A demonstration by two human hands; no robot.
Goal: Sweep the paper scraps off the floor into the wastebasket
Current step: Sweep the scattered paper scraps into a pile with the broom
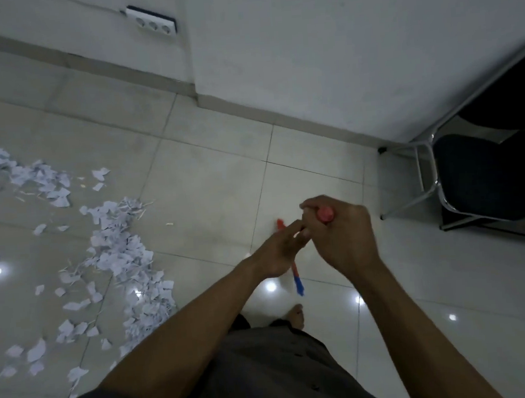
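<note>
The right grip is closed in a fist round the red handle end, fingers curled tight over it and the rounded tip poking out above the knuckles. The left grip sits just beside it, lower and to the left. Its fingers lie nearly straight and loosely spread, their tips meeting the right grip's fingers. A thin stick, red above and blue at its low end, passes behind the left grip and shows again as a red bit beyond the fingertips. Whether the palm touches it, and whether it is one piece with the red end, I cannot tell. The scraps lie on the floor well to the left of both grips, apart from them. They form a thick white drift running from the left edge down toward the left forearm, with loose bits scattered around it. The floor is pale glossy tile with bright light spots. A bare foot shows below the grips, above dark shorts. A dark chair on a metal frame stands at right against the wall. A white power strip sits at the upper left.
</note>
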